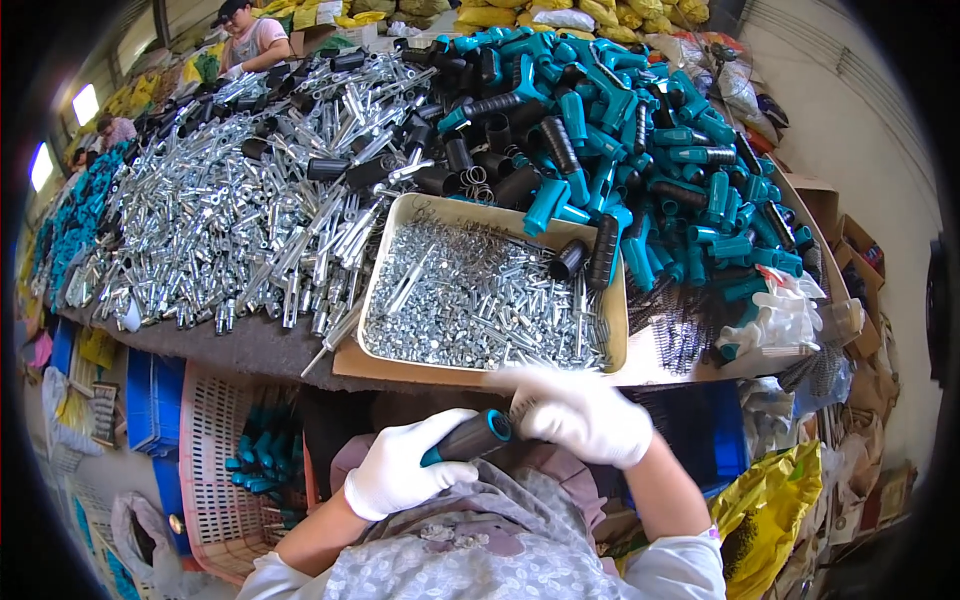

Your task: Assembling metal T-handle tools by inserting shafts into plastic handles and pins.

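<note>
In my gloved left hand [408, 468] is a tool handle [468, 440], black with teal ends, held above my lap with one end facing up to the right. My gloved right hand [590, 415] is just right of that end, below the tray's front edge. Motion smears its fingers, so I cannot make out whether they hold anything. Ahead of both hands lies a cream tray [617, 335] full of small metal nuts, screws and pins. One black sleeve [568, 260] rests on the hardware near the tray's right side.
Metal rods and sockets [240, 220] are heaped left of the tray. Teal and black handles [600, 120] pile up behind and right. White gloves [775, 315] lie at the right edge. A pink basket [215, 450] stands below left. Another person [250, 40] works at far left.
</note>
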Available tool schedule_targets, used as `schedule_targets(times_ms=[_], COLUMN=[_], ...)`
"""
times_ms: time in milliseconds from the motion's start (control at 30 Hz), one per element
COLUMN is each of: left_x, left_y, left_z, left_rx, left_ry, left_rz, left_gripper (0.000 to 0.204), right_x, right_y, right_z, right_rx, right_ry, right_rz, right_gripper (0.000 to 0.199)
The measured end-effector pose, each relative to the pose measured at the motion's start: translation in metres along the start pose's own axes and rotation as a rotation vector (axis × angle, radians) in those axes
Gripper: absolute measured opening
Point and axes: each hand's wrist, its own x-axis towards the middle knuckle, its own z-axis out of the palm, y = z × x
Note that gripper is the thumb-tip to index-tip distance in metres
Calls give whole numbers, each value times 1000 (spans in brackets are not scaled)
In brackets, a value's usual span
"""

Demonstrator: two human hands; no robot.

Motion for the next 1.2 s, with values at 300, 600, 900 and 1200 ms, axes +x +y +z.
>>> schedule_targets(times_ms=[300, 600, 900, 1200], left_x=[-5, -10, -18, -25], left_y=[3, -5, -14, 1], left_z=[4, -7, -25, -47], left_rx=[-150, -90, 71, 542], left_ry=[41, 75, 48, -133], left_rz=[-19, -35, -23, 45], left_gripper=[66, 66, 61, 60], right_x=[75, 33, -41, -36], right_y=[97, 57, 7, 15], right_z=[-98, -79, 39, 16], right_rx=[-1044, 130, 964, 801], right_ry=[774, 1127, 467, 89], right_rz=[687, 96, 386, 487], right_gripper=[88, 53, 63, 58])
